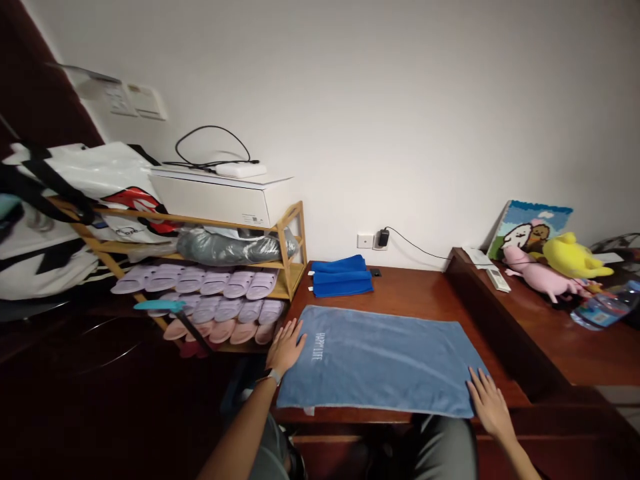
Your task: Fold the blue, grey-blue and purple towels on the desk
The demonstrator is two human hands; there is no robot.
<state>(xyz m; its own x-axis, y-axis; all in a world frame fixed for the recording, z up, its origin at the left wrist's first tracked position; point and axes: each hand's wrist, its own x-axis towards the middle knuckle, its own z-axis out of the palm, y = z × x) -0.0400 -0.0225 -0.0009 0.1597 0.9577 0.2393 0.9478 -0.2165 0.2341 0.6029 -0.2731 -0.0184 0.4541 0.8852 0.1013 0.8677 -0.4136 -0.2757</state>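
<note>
A blue-grey towel [380, 360] with white "HAPPY LIFE" lettering lies spread flat on the brown wooden desk [410, 293]. Its near edge reaches the desk's front, and a small white tag pokes out there. My left hand [286, 347] rests open on the towel's left edge, fingers stretched forward. On the opposite side, my right hand [490, 400] lies open with its fingertips on the right edge near the front corner. Behind the towel sits a bright blue folded cloth [342, 276] with white tags, touched by neither hand.
Left of the desk stands a wooden rack [295, 247] with several slippers [225, 283] and a white box [215, 197]. A raised ledge [505, 327] borders the right side. Beyond it are a pink plush toy [535, 270], a yellow plush [575, 257] and a water bottle [605, 308].
</note>
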